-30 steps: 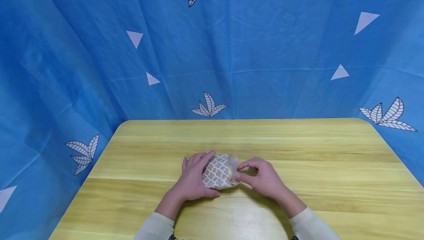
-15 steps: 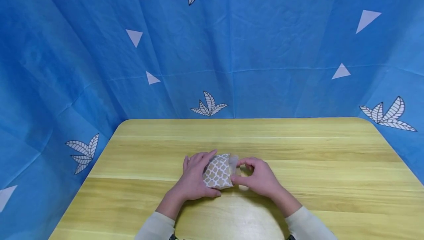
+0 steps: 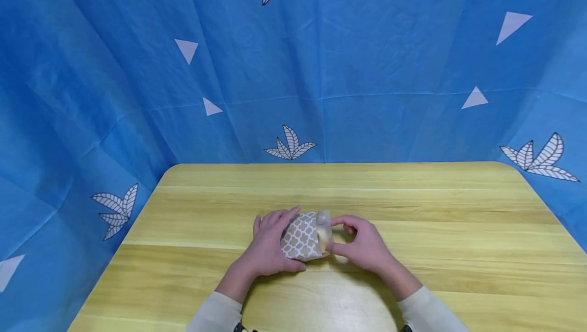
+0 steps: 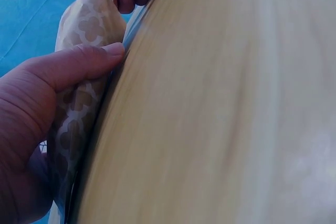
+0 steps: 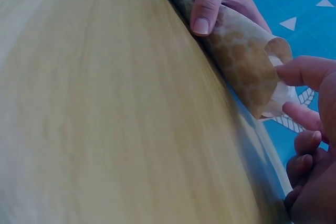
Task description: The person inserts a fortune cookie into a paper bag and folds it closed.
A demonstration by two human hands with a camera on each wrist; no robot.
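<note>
A paper bag with a tan and white clover-like pattern lies on the table near the middle of the head view. My left hand grips its left part, with the thumb along the near edge and the fingers over the far side. At the right end the mouth gapes, showing a whitish inner layer. My right hand holds this mouth between thumb and index finger, their tips some way apart; the other fingers are curled. What lies inside the bag is hidden.
The wooden table has rounded far corners. A blue curtain with white triangles and leaf prints hangs behind it and along its sides.
Half a second ago my right thumb reached further left over the mouth; now it has drawn back to the right, and more whitish inner layer shows. My left hand stays in place.
</note>
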